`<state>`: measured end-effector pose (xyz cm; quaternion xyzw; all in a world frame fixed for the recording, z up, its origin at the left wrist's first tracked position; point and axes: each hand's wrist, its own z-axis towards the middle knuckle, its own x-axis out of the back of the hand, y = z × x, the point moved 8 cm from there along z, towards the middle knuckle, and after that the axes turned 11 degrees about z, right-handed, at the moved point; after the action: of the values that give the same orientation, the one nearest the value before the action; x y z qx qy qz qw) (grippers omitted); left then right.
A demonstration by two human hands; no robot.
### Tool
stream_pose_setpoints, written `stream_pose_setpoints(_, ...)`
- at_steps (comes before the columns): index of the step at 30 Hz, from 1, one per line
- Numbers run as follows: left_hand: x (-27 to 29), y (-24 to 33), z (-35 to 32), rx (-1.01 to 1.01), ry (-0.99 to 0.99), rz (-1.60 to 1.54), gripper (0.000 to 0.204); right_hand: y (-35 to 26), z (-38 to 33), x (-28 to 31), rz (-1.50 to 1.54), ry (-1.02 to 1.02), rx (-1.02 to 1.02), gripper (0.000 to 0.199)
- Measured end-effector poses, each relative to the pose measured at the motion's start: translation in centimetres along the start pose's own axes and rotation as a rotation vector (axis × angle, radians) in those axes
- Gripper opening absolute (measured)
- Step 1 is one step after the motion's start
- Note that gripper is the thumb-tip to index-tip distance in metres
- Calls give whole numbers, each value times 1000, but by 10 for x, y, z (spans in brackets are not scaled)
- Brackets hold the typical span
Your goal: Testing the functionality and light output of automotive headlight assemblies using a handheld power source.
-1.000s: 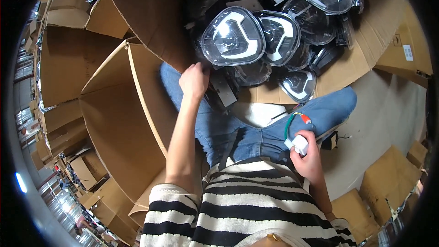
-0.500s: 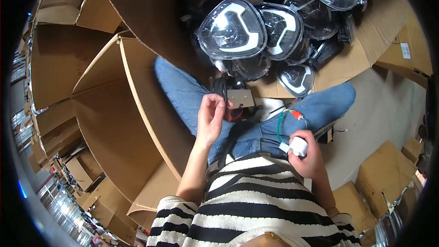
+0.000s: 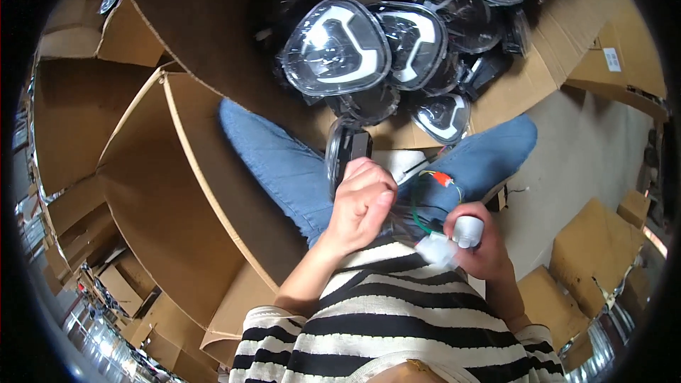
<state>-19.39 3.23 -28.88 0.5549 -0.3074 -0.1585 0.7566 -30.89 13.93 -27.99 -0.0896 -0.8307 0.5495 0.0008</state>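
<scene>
Seated in blue denim trousers (image 3: 277, 163) and a black-and-cream striped knit top (image 3: 404, 312), with the left hand (image 3: 360, 207) curled into a loose fist at the near end of a dark lamp unit with a clear, rounded plastic cover (image 3: 345, 152). Seen nearly edge-on over the inner edge of the left trouser leg, with its long axis running near to far, clear cover toward the left, black housing toward the right. Cannot tell the exact hold inside the curled fingers.

To the right, gripping a stubby grey-white plastic cylinder (image 3: 468, 232) in the right hand (image 3: 491, 247), with thumb and fingers closed about its side and its round end facing up and far. Alongside a blurred, translucent white block (image 3: 436, 250), just to the left. Also trailing a looped green wire (image 3: 418, 220) toward an orange-red connector (image 3: 443, 179) over the right trouser leg, slanted from far left to near right.

Backed on the far side by a large brown cardboard box (image 3: 567, 39) piled with clear-lensed headlamps (image 3: 337, 46); flanked on the left by a tall open brown carton (image 3: 149, 177), on the right by grey floor (image 3: 567, 156).
</scene>
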Motion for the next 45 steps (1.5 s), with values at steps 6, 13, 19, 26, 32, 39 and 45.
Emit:
stream_pose_setpoints(6, -19, 0, 6, 118, -113, -232, 22, -17, -3, 13, 111, 89, 80, 30)
stream_pose_setpoints(13, -40, -5, 7, 131, -124, -66, 21, -28, -2, 19, 386, 62, 94, 29)
stream_pose_setpoints(19, -54, -4, 9, 111, -202, -132, 24, -31, 3, 23, 276, 69, 144, 30)
stream_pose_setpoints(26, -52, 0, 11, 131, -221, -62, 22, -24, -1, 31, 132, 117, 71, 31)
stream_pose_setpoints(32, -66, 3, 6, 152, -529, -239, 31, -10, -9, 41, 313, 208, 70, 30)
stream_pose_setpoints(39, -62, 18, 7, 34, -526, -164, 26, -7, -9, 32, 427, 203, 13, 29)
stream_pose_setpoints(45, -56, 26, 12, -165, -193, 145, 42, 1, -11, 33, 532, 269, -62, 27)
